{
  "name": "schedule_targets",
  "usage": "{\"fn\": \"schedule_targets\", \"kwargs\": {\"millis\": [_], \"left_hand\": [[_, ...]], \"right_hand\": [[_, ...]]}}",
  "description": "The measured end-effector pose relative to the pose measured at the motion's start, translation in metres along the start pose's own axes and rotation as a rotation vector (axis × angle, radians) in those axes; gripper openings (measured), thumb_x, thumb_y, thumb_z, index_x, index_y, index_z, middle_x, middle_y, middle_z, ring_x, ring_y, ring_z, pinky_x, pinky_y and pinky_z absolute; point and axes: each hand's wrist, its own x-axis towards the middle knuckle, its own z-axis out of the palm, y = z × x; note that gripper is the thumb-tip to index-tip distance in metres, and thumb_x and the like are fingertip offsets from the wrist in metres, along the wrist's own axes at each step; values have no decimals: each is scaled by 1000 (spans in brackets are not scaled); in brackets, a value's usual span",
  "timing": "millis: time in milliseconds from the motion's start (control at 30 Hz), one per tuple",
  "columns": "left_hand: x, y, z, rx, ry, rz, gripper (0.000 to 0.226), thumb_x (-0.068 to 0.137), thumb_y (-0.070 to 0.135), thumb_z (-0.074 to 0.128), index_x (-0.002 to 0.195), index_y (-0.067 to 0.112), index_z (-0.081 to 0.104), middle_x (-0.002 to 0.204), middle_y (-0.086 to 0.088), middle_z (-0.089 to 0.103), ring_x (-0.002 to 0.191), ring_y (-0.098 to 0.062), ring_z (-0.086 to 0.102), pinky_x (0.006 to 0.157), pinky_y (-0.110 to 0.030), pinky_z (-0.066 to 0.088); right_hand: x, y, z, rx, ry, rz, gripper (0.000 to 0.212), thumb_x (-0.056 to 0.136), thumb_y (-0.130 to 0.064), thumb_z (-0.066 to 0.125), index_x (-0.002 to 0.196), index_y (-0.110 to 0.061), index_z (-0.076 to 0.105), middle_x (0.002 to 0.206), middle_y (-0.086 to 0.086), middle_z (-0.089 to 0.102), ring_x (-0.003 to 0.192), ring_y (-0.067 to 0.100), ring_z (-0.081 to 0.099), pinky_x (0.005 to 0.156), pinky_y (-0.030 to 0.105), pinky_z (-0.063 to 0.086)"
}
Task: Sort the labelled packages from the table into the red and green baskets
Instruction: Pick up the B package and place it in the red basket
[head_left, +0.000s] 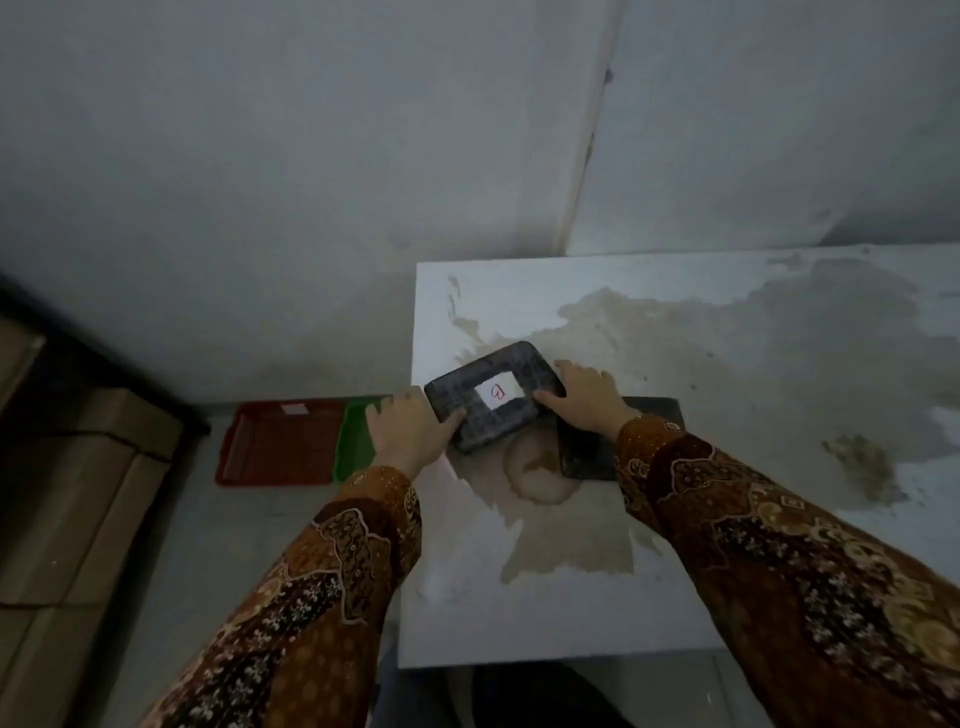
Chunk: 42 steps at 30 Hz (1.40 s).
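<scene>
A dark flat package with a white label bearing a red letter is held just above the left edge of the white table. My left hand grips its left corner and my right hand grips its right side. A second dark package lies on the table under my right wrist, partly hidden. On the floor left of the table sit the red basket and the green basket; my left hand covers part of the green one.
The table top carries large brown stains. Stacked cardboard boxes stand at the far left on the floor. Grey walls meet in a corner behind the table.
</scene>
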Motion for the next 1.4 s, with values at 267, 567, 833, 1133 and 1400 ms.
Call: {"fn": "schedule_targets", "kwargs": {"millis": [267,567,833,1133,1400], "left_hand": [[4,14,3,-735,14,-50,39,88,39,63,104,4,54,97,-7,63,81,-20,60,59,-20,50],[4,11,-64,-1234,-46,-41,60,83,60,56,121,16,47,118,-5,56,104,-20,58,81,-30,47],[3,27,-110,-1007,-366,326,38,76,52,71,109,36,62,99,9,68,81,-2,70,65,-15,55],[-21,-54,-79,-1421,-99,63,8,88,32,64,93,27,69,89,3,76,79,-10,73,63,-19,57],[-23,-181,-28,-1547,14,-308,22,90,39,61,106,24,65,116,0,67,113,-24,62,96,-37,52]], "right_hand": [[-8,-11,-6,514,133,-41,46,93,-35,55,126,-5,46,121,16,61,108,30,59,93,39,48],[-24,-11,-97,984,-64,-224,31,88,-13,64,119,-15,58,108,6,67,101,25,64,80,26,57],[-31,-53,-142,665,-366,-350,66,79,-18,75,138,-25,45,120,3,64,108,9,63,92,24,52],[-65,-69,-58,1221,-49,-81,31,93,-45,48,120,-31,55,125,4,62,102,10,65,85,29,53],[-60,-203,52,1490,-142,176,48,91,-58,39,123,-26,57,115,-1,67,103,16,64,77,29,51]]}}
